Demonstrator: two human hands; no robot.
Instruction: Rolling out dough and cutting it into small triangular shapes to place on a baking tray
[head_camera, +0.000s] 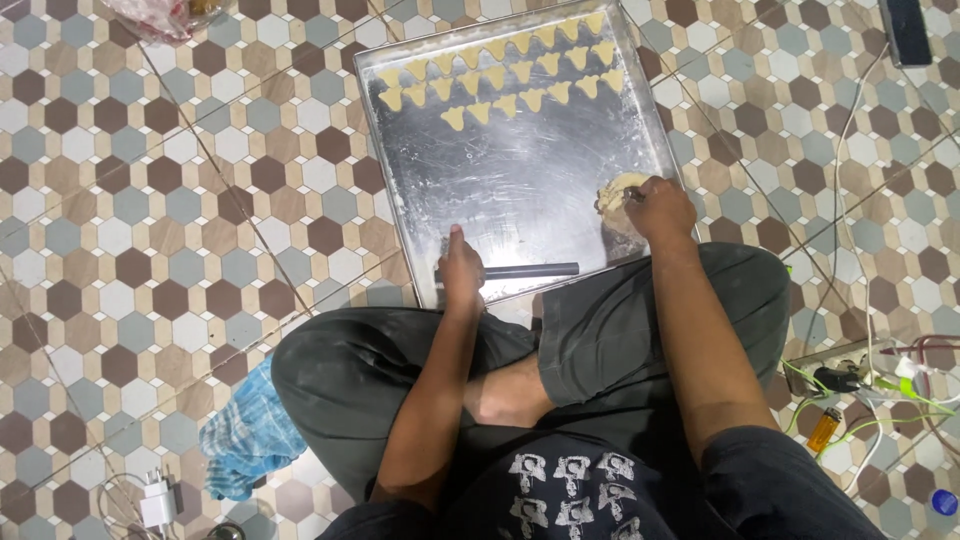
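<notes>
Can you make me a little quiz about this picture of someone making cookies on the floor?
1. True or false: the left hand rests on the dark rod on the metal tray.
2. What does the right hand touch? A) the dough lump B) the blue cloth C) the orange lighter
3. Where on the tray do the shaped dough pieces sit, the far end or the near end?

Key: 1 true; 2 A; 3 the far end.

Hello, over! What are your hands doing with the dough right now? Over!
Left hand resting on dark rod. Right hand pinching dough lump on metal tray. Shaped dough pieces lined up at far end.
</notes>
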